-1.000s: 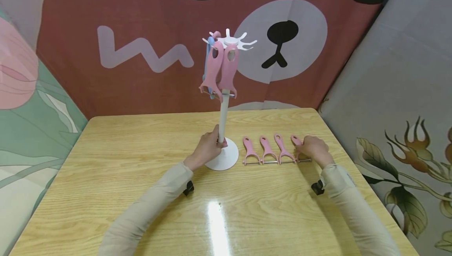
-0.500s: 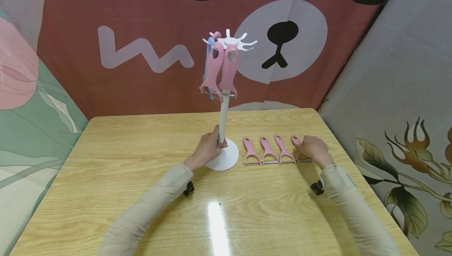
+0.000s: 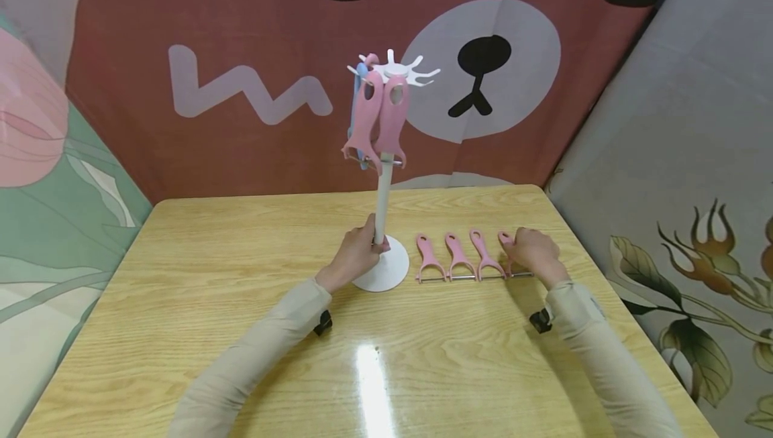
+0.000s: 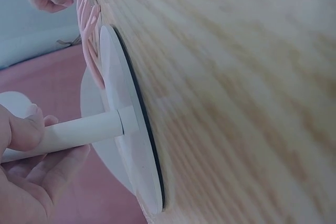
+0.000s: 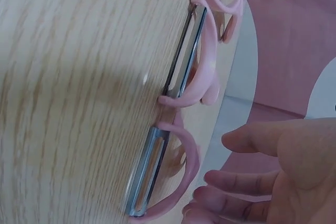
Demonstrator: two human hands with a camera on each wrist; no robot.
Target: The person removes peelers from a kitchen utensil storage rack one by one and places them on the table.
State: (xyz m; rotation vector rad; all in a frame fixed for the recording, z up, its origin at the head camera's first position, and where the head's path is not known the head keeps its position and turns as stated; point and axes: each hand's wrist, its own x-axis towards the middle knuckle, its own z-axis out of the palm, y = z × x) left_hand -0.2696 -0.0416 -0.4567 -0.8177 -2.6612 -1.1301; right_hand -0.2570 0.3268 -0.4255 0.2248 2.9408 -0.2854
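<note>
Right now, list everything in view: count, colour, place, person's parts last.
Upright hooked stand, round base: 1, white, on table
Y-shaped peelers: 4, pink, lying right of stand
Hung peelers: 2, pink, on stand
Partly hidden hung pieces: 2, pink, blue, alongside
Wooden table: 1, light brown, beneath
Printed cloths: 3, reddish, green, grey, behind, left, right
Wrist devices: 2, black, at cuffs
Sleeves: 2, beige, on arms
Left hand: 1, bare, gripping stand
Right hand: 1, bare, at rightmost peeler

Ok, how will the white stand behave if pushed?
The white stand may tip if pushed high: its pole is tall and the hanging peelers bunch to one side. Its broad base might resist, and the left hand gripping the pole probably steadies it.
</note>
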